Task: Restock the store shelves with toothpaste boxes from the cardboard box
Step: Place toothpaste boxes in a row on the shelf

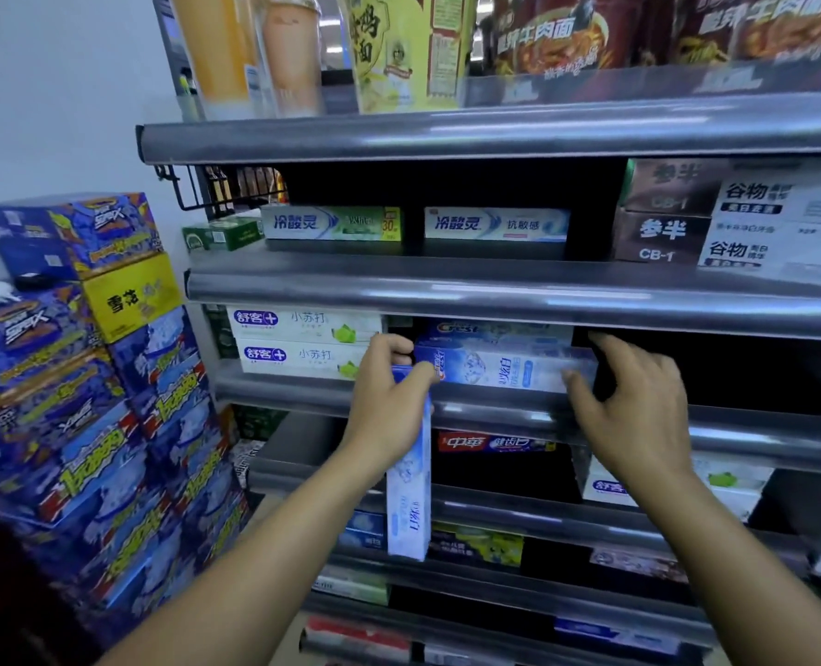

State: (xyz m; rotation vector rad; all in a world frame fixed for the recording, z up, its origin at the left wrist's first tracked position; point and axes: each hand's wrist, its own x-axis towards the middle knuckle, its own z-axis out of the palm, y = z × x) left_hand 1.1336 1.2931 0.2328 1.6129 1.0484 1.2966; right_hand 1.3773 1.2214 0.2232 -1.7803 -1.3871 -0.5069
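My left hand grips the top end of a pale blue toothpaste box that hangs almost upright in front of the shelves. My right hand touches the right end of a blue Crest toothpaste box lying lengthwise on the middle shelf, with its fingers spread and loosely bent. A second Crest box lies above and behind it. Two white toothpaste boxes are stacked to the left on the same shelf. The cardboard box is out of view.
The shelf above holds two pale toothpaste boxes and brown-and-white boxes at the right. Lower shelves carry a red box and other cartons. Stacked blue and yellow cases stand at the left. Dark empty shelf space lies right of my right hand.
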